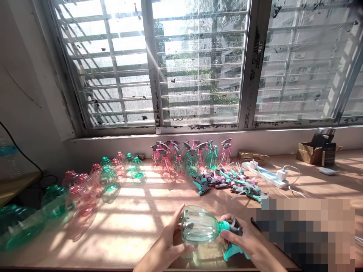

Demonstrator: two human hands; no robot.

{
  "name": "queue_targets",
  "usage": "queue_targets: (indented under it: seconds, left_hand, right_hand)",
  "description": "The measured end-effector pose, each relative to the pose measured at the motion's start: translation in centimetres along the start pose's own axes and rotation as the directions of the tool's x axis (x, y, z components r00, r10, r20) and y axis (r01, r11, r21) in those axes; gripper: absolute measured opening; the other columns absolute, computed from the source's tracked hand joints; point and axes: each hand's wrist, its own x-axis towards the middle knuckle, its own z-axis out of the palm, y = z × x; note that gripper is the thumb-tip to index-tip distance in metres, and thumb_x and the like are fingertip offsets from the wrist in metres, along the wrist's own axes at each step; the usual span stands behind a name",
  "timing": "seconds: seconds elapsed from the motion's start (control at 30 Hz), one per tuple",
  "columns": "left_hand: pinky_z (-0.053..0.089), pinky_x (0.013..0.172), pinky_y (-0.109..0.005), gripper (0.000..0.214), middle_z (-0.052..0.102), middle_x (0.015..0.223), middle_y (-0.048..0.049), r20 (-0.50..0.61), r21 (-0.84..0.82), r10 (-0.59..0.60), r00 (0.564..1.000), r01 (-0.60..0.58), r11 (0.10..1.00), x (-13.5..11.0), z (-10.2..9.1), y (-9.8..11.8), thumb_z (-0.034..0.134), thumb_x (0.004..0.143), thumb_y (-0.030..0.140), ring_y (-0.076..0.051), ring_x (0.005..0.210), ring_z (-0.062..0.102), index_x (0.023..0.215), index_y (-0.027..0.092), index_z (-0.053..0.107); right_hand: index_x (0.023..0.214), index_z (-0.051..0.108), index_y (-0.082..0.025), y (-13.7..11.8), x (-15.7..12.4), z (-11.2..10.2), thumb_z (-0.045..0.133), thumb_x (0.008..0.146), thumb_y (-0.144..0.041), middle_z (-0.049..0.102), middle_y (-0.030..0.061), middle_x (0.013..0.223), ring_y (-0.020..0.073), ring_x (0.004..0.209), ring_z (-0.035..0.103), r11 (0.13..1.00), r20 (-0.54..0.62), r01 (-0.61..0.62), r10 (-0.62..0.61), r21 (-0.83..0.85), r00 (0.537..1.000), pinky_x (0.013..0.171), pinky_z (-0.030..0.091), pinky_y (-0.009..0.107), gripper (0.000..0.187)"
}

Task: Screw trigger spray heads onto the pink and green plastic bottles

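Note:
A clear green spray bottle (200, 226) lies on its side just above the wooden table (136, 223), held between both hands. My left hand (167, 245) cups the bottle's base with fingers wrapped round it. My right hand (246, 240) grips the teal and grey trigger head (234, 236) at the bottle's neck. Loose trigger heads (227, 183) lie in a pile beyond the hands.
Capless pink and green bottles (85, 189) crowd the table's left side. Finished bottles with trigger heads (190, 156) stand in a group under the barred window. A white power strip (268, 175) with chargers, a cardboard box (307, 153) and a blurred patch are at the right.

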Motion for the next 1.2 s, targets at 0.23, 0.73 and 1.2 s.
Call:
queue_targets:
  seconds: [0.23,0.73,1.2]
  left_hand:
    - [0.026,0.126,-0.046,0.113,0.036,0.167,-0.0065,0.001,0.044,-0.018,1.000,0.018,0.999,-0.1,-0.3,-0.5,0.082,0.081,0.026,-0.033,0.150,0.036,0.163,0.036,0.005]
    - [0.023,0.127,-0.049,0.116,0.033,0.168,-0.0071,-0.022,0.028,0.011,1.000,-0.011,1.000,0.0,-0.6,-1.4,0.084,0.081,0.035,-0.034,0.153,0.031,0.162,0.038,0.002]
    - [0.037,0.120,-0.045,0.113,0.043,0.162,-0.0051,-0.005,-0.016,0.014,1.000,-0.014,1.000,0.0,-0.1,-0.6,0.086,0.078,0.028,-0.033,0.146,0.043,0.161,0.044,0.011]
  right_hand:
    - [0.095,0.068,-0.017,0.6,-0.2,0.1,0.090,0.070,-0.048,0.070,0.0000,0.065,0.0168,0.053,0.065,0.996,-0.011,0.019,-0.020,-0.085,1.000,0.053,0.053,0.030,0.046]
    - [0.095,0.065,-0.017,0.5,-0.2,0.1,0.089,0.071,-0.048,0.069,-0.0013,0.063,0.0155,0.052,0.064,0.999,0.026,0.000,0.001,-0.038,1.000,0.053,0.050,0.028,0.046]
    - [0.094,0.066,-0.018,-0.6,-0.4,0.5,0.088,0.072,-0.049,0.070,-0.0010,0.061,0.0167,0.051,0.065,0.998,0.020,0.014,-0.013,-0.056,1.000,0.052,0.053,0.030,0.044]
